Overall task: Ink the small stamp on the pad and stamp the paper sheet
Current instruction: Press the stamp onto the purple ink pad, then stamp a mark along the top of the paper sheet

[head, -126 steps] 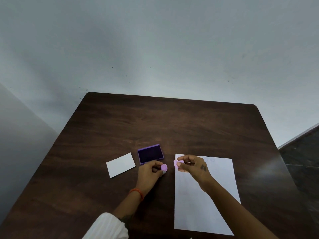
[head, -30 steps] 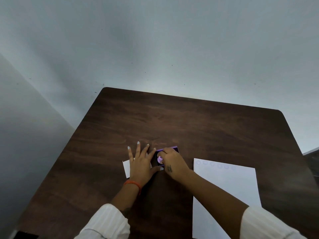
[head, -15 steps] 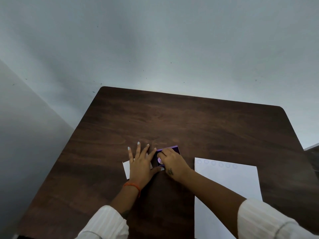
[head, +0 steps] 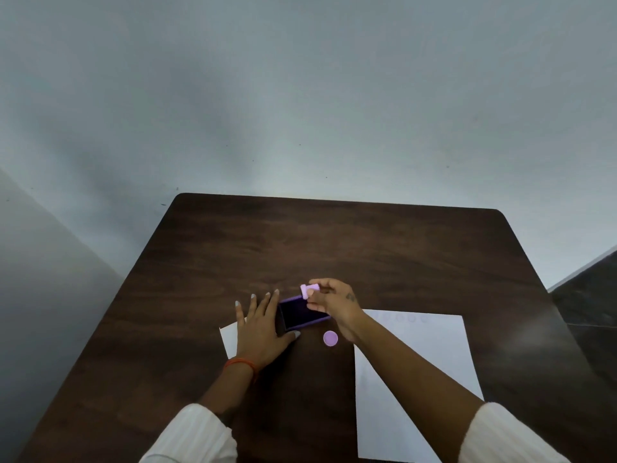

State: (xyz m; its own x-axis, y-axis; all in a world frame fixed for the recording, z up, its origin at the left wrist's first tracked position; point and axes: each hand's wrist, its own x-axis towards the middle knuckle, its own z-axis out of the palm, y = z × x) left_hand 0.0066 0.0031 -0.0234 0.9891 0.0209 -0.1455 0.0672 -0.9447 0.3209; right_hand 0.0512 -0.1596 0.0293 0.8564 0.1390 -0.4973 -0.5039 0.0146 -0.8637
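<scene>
Stamp: your small pink plastic stamp (head: 307, 290), a short peg with a wider flat end, is pinched between thumb and fingertips of your right hand (head: 335, 305). It is lifted above the far right corner of the pad and lies tilted sideways. Its printing face cannot be made out.
Pad: your rectangular ink pad in a purple plastic tray (head: 302, 313) sits open on the table. The inked surface is near black and matte. Your right fingers cover its far right corner.
Left hand: your left hand (head: 262, 329) lies flat, fingers spread, palm down and holding nothing. It sits just left of the pad, the thumb along the pad's near edge.
Cap: a round flat lilac plastic disc (head: 330, 338) lies on the table just in front of the pad, between the pad and the sheet.
Sheet: your white rectangular paper sheet (head: 420, 372) lies flat to the right of the pad. A faint row of small round marks runs along its far edge, too pale to read. Your right forearm crosses the near left part, and the frame edge cuts off the near end.
Card: a small white paper card (head: 228, 339) shows mostly under your left hand, with only its left side visible.
Wrist: an orange thread band (head: 240, 364) circles your left wrist, above a white ribbed sleeve (head: 193, 436).
Table: the dark brown wood-grain table (head: 334, 242) has rounded far corners and a dull sheen on the right side.
</scene>
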